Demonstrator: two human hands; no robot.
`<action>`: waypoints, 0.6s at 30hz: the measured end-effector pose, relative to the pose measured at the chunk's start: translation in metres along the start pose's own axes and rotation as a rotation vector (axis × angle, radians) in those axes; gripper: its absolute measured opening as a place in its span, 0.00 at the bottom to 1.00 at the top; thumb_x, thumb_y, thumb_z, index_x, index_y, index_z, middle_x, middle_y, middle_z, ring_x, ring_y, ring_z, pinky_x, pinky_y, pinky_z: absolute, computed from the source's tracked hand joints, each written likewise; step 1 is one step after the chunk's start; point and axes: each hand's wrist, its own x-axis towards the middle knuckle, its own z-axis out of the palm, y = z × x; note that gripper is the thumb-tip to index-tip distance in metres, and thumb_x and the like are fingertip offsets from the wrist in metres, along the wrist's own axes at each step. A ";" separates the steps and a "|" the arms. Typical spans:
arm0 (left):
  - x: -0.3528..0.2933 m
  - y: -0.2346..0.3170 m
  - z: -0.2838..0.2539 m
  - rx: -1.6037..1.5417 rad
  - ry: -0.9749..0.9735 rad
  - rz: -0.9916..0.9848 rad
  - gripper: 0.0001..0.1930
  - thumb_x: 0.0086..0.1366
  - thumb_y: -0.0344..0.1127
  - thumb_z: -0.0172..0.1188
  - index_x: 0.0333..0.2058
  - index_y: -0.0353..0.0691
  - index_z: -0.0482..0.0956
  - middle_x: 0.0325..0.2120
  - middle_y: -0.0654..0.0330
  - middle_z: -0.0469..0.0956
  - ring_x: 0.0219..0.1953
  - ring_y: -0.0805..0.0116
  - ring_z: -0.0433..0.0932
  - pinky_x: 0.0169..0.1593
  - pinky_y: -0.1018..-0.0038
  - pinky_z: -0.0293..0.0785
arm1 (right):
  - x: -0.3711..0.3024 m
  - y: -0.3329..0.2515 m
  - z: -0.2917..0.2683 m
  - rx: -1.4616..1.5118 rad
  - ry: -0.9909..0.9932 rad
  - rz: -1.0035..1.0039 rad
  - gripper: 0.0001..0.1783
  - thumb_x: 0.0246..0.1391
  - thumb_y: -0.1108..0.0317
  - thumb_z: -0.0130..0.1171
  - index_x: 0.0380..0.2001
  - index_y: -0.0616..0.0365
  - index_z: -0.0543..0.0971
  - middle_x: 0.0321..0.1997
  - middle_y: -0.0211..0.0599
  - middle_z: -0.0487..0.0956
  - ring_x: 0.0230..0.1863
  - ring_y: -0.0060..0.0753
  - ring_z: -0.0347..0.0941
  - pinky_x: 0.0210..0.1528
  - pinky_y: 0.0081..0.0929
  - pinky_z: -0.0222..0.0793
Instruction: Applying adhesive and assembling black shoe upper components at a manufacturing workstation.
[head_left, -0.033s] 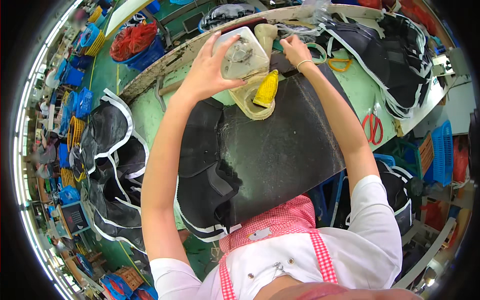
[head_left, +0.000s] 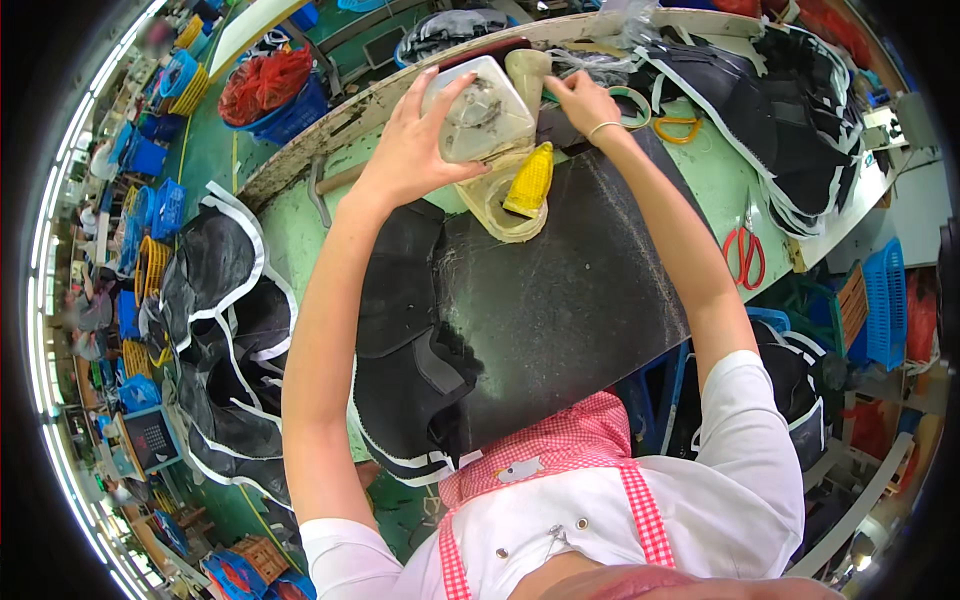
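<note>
Glue work looks barely begun, by my reading: the big black sheet (head_left: 560,300) lies flat on the green worktop (head_left: 290,235) with no wet patch that I can make out, and stacks of white-edged black pieces (head_left: 225,300) sit to the side. The left hand (head_left: 415,150) grips a cloudy plastic jug (head_left: 480,110), tilted over a round tub (head_left: 500,205) where a yellow brush (head_left: 530,180) rests (contents hidden). The right hand (head_left: 585,100), fingers curled, touches a pale container (head_left: 527,72) beside the jug.
</note>
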 end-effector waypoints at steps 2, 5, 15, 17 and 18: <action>-0.001 -0.002 0.003 0.034 -0.016 -0.005 0.56 0.49 0.49 0.79 0.74 0.63 0.56 0.76 0.45 0.47 0.75 0.39 0.53 0.75 0.52 0.56 | -0.001 -0.007 0.002 -0.196 -0.093 -0.078 0.47 0.54 0.25 0.54 0.54 0.62 0.76 0.50 0.56 0.85 0.52 0.56 0.82 0.54 0.47 0.76; -0.003 -0.003 0.004 0.018 -0.013 -0.003 0.56 0.48 0.50 0.79 0.74 0.63 0.55 0.76 0.46 0.47 0.76 0.40 0.52 0.75 0.52 0.56 | 0.003 -0.014 0.014 -0.077 -0.158 -0.012 0.44 0.50 0.30 0.62 0.49 0.64 0.81 0.48 0.53 0.86 0.49 0.53 0.84 0.53 0.43 0.78; 0.002 -0.009 0.006 -0.021 -0.012 0.023 0.55 0.48 0.49 0.79 0.73 0.60 0.57 0.74 0.47 0.49 0.75 0.41 0.53 0.75 0.52 0.56 | 0.004 0.034 -0.073 0.894 -0.273 0.019 0.18 0.71 0.56 0.53 0.56 0.54 0.78 0.38 0.34 0.85 0.31 0.21 0.81 0.27 0.20 0.76; 0.002 -0.012 0.008 -0.008 -0.012 0.019 0.55 0.48 0.48 0.80 0.73 0.60 0.57 0.74 0.47 0.50 0.75 0.41 0.53 0.75 0.52 0.57 | -0.004 0.047 -0.109 0.883 -0.339 -0.041 0.18 0.73 0.57 0.53 0.58 0.51 0.78 0.40 0.30 0.84 0.29 0.14 0.74 0.24 0.12 0.65; 0.002 -0.012 0.008 -0.018 -0.009 0.039 0.56 0.48 0.48 0.80 0.73 0.60 0.56 0.74 0.47 0.49 0.75 0.41 0.53 0.75 0.53 0.56 | -0.007 0.054 -0.127 0.882 -0.384 -0.085 0.20 0.74 0.57 0.53 0.63 0.50 0.77 0.43 0.29 0.83 0.27 0.10 0.69 0.21 0.06 0.58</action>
